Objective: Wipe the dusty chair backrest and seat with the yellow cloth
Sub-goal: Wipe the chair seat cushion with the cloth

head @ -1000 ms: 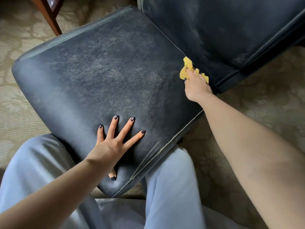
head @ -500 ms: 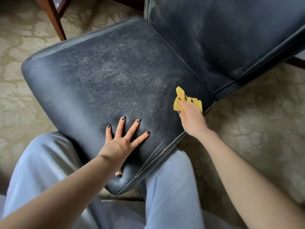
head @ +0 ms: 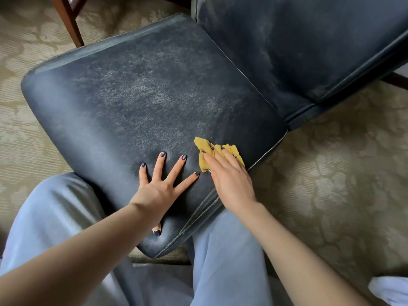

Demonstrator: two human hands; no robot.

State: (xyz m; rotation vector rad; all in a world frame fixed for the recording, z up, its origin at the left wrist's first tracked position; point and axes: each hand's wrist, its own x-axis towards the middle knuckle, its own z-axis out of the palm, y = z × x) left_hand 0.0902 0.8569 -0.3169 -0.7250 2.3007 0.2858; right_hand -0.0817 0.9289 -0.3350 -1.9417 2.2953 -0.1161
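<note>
Yellow cloth (head: 204, 159) lies bunched under the right hand (head: 229, 180) near the seat's (head: 143, 102) right edge. The dustiest patch spreads from it toward eleven o'clock, the backrest (head: 298, 51) toward one. Right fingers, nearly straight, press the cloth flat. Left hand (head: 161, 188), just at nine o'clock, rests splayed on the seat, empty.

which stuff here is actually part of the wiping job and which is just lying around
Part of the job: yellow cloth, pressed under the right hand; dusty chair seat, with the left hand flat on it; chair backrest.
Just lying about: wooden furniture leg at top left; patterned carpet; white object at the bottom right corner, too cut off to identify.
</note>
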